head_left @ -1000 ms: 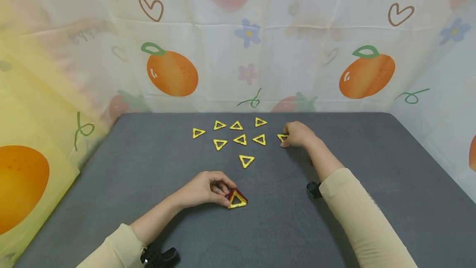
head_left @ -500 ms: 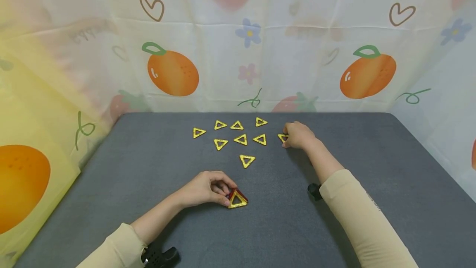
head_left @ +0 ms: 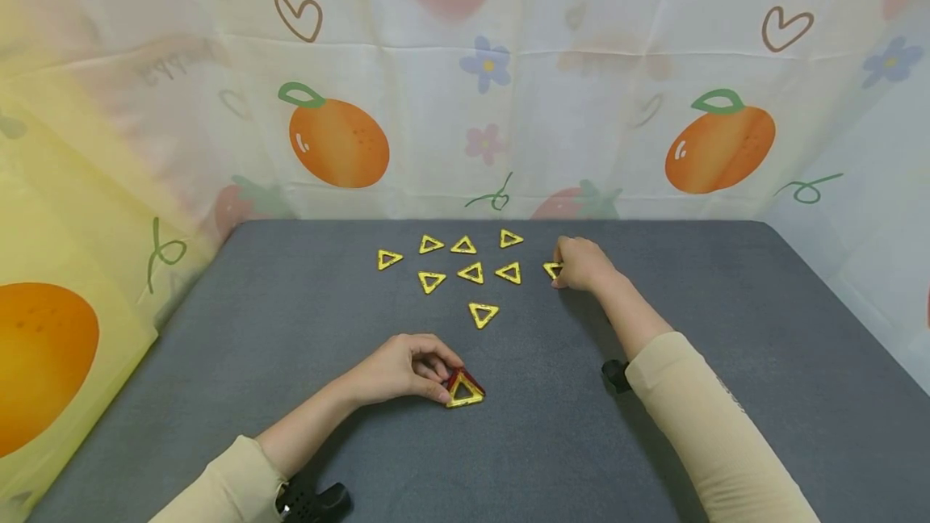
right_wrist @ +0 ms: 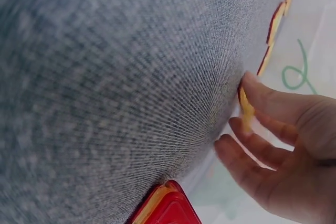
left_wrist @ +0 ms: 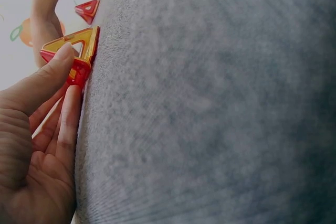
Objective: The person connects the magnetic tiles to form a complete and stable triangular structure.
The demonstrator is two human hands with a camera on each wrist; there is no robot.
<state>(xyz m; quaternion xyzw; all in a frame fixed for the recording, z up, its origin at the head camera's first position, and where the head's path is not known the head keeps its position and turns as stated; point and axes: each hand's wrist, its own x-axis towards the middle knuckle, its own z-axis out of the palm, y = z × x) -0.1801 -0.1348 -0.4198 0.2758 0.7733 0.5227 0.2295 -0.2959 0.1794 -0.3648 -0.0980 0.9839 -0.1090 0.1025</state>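
Observation:
My left hand (head_left: pixel 408 370) holds a small red and yellow pyramid of triangular magnetic tiles (left_wrist: pixel 84 66) by its left side, thumb on one face. The pyramid stands on the grey table, with a yellow tile (head_left: pixel 465 403) facing the front. Farther back on the right, my right hand (head_left: pixel 580 261) pinches the edge of a yellow triangular magnetic tile (right_wrist: pixel 244 107) that lies on the table. Fingers partly cover that tile in the head view. Several more yellow tiles (head_left: pixel 483 315) lie flat to its left, spread over the back middle of the table.
The grey table (head_left: pixel 291 297) ends at a fruit-print cloth (head_left: pixel 436 135) behind. Another red piece (right_wrist: pixel 170 208) shows below my right hand in the right wrist view. In the left wrist view, a red triangular piece (left_wrist: pixel 88 10) stands beyond the pyramid.
Over the last second my right hand has barely shifted at the same tile. My left hand and the pyramid have stayed in place.

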